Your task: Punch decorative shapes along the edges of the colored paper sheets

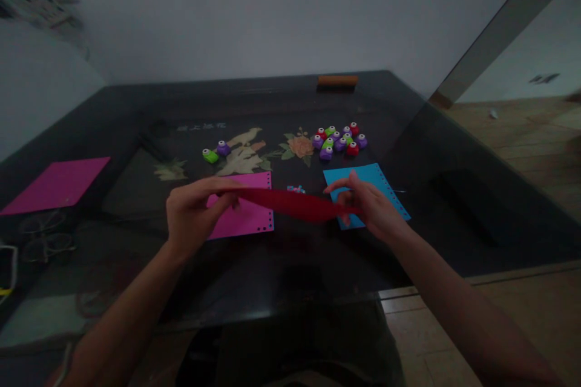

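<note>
At frame centre we hold a red paper sheet (290, 202) above the dark glass worktop (454, 193), left hand (190, 208) and right hand (367, 208) each pinched on an end. Beneath lie pink (245, 217) and blue (385, 184) punched sheets; small craft punches (338, 140) cluster behind. A white wall (249, 12) and wood floor (512, 127) fill the top and right.

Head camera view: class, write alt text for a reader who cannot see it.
Two hands, the left hand and right hand, hold a red paper sheet by its ends above a dark table. Beneath lie a pink sheet and a blue sheet, with small coloured punches behind them.
</note>
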`<action>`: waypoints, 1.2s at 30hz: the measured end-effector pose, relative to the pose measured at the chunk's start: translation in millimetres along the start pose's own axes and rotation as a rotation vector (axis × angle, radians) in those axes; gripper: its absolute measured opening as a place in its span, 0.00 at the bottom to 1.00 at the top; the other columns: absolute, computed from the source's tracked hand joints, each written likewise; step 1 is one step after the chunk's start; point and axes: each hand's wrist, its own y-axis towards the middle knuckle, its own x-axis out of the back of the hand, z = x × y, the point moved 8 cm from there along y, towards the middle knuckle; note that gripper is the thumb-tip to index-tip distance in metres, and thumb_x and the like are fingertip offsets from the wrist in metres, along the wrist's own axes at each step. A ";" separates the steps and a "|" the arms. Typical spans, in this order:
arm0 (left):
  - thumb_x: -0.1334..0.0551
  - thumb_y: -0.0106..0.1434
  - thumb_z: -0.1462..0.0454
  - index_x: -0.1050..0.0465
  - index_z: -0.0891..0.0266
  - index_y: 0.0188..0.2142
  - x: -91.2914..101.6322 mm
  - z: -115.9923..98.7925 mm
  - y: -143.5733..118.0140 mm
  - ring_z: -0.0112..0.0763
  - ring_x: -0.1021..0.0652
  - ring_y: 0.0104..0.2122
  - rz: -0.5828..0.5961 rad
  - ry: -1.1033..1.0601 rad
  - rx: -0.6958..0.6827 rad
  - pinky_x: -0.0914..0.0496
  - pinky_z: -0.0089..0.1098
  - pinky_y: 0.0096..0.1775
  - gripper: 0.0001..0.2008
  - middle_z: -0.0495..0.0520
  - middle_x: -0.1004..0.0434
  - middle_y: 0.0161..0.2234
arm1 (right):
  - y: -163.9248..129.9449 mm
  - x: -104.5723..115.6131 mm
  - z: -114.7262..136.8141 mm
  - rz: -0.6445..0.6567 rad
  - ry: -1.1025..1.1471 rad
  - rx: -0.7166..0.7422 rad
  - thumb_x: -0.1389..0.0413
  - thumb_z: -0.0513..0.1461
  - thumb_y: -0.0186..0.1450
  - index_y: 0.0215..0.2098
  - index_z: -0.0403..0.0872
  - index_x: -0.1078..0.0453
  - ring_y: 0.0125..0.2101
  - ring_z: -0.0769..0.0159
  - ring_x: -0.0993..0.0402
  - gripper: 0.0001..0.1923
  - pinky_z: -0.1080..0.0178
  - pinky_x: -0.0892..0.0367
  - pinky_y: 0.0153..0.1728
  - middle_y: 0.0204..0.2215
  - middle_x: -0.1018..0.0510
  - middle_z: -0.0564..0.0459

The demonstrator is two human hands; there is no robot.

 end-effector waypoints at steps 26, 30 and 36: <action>0.38 0.58 0.51 0.26 0.64 0.29 -75.0 44.1 -23.1 0.29 0.25 0.25 0.415 -0.334 0.561 0.30 0.28 0.28 0.17 0.51 0.24 0.25 | 2.2 22.7 5.4 -0.270 0.105 0.175 0.36 0.39 0.52 0.48 0.48 0.35 0.28 0.68 0.28 0.26 0.62 0.32 0.31 0.27 0.25 0.57; 0.39 0.58 0.50 0.29 0.63 0.22 -70.7 41.6 -19.0 0.27 0.29 0.21 0.418 -0.245 0.490 0.35 0.27 0.25 0.19 0.48 0.28 0.20 | 6.0 20.8 1.3 -0.239 0.096 0.145 0.35 0.40 0.51 0.45 0.46 0.32 0.26 0.68 0.28 0.24 0.64 0.33 0.28 0.24 0.23 0.57; 0.39 0.57 0.49 0.28 0.63 0.23 -68.6 39.3 -16.9 0.28 0.28 0.23 0.381 -0.225 0.484 0.35 0.27 0.25 0.19 0.48 0.27 0.21 | 12.4 10.8 -13.4 -0.106 0.068 0.046 0.35 0.42 0.51 0.35 0.45 0.29 0.24 0.69 0.26 0.15 0.65 0.32 0.28 0.24 0.21 0.55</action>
